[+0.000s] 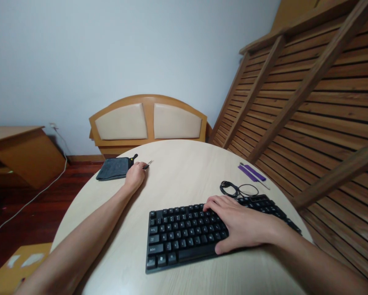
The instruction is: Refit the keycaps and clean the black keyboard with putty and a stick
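A black keyboard point(186, 229) lies across the near part of the round table. My right hand point(236, 219) spans its right-middle part, fingers curled toward the far edge and thumb at the near edge, gripping it. Farther off on the left, my left hand point(136, 175) is closed on a small keycap puller point(146, 166) with a black handle and thin metal wires pointing away from me. Beside that hand lies a dark grey cloth pouch point(113, 169), with a black and yellow piece point(132, 159) at its right end. My fingers hide part of the puller.
A coiled black cable point(229, 189) lies behind the keyboard. Purple strips point(252, 172) and a thin rod point(265, 185) rest near the right edge of the pale table point(177, 164). A slatted wooden frame point(309, 102) leans at right; a headboard point(149, 119) stands behind.
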A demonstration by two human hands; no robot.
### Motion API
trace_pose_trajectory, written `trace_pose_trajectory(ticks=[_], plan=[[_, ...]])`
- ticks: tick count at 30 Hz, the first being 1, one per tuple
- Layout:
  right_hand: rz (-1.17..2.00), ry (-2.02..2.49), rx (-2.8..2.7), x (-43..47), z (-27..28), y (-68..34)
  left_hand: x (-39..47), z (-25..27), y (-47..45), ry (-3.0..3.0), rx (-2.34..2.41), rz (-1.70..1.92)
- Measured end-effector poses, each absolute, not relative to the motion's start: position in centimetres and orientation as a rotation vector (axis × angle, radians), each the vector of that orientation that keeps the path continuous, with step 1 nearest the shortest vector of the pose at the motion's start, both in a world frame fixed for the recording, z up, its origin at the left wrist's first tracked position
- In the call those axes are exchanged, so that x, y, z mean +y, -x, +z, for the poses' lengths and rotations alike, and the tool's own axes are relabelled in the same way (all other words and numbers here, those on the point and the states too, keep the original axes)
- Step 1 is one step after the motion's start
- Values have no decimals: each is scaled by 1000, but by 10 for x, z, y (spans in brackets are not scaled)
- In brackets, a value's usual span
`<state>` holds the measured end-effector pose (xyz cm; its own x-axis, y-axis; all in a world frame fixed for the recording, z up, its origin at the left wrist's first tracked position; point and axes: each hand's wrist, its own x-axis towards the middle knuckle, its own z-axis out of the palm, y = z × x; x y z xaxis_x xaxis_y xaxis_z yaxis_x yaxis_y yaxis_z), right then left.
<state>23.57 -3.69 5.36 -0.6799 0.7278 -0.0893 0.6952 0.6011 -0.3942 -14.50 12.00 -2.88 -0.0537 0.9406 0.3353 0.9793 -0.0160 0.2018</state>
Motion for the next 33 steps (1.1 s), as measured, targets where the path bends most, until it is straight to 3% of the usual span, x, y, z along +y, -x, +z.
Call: trace_pose_trajectory(ticks=[7, 12, 18, 26, 33], plan=[[524, 1393, -2638, -4, 68, -199, 110, -26, 138, 2172, -2135, -643], [686, 955, -2790, -7, 57, -159, 98, -25, 137, 2265, -2171, -788], [876, 724, -2930, -18, 31, -146, 93, -19, 134, 2325, -2244, -1258], [808, 783, -2865, 23, 35, -147, 74, -3, 105, 2443, -2315, -2041], [758, 772, -2740, 43, 24, -148, 51, 7, 86, 2496, -2277, -2380]])
